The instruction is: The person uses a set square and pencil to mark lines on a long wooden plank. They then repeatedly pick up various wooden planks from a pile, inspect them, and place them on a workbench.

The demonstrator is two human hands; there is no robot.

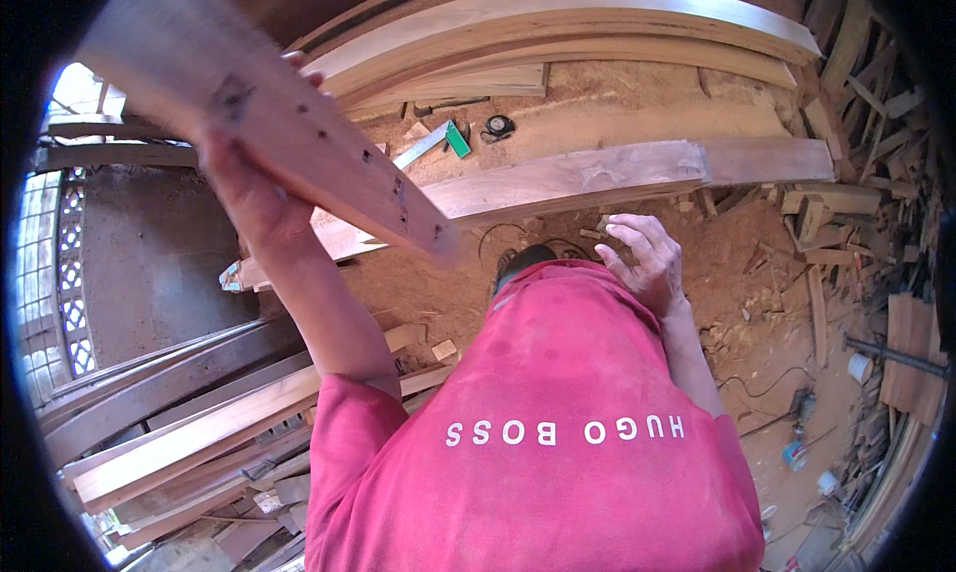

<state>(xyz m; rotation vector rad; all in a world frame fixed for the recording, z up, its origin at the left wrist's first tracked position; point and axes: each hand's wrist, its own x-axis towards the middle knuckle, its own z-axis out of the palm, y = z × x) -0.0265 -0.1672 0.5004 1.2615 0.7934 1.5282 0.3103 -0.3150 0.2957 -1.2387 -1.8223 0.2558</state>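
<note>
My left hand (pixel 261 199) grips a wooden plank (pixel 309 139) from below, with fingertips showing over its far edge. The plank is raised and tilted, smeared by motion at its upper end, and has several dark holes or knots along its face. My right hand (pixel 647 258) hangs in front of my body at the near side of a long beam (pixel 597 174), its fingers loosely bent and the thumb apart. By its fingertips is a small yellowish bit; whether the hand touches it I cannot tell. Past the beam lie a try square (pixel 438 144) with a green stock and a round tape measure (pixel 499 126).
Long curved boards (pixel 558 14) lie at the far side of the sawdust-covered bench (pixel 597 104). More boards (pixel 199 433) are stacked at the lower left. Wood scraps (pixel 876 124) pile up along the right. A cable and a white cup (pixel 859 367) are on the right.
</note>
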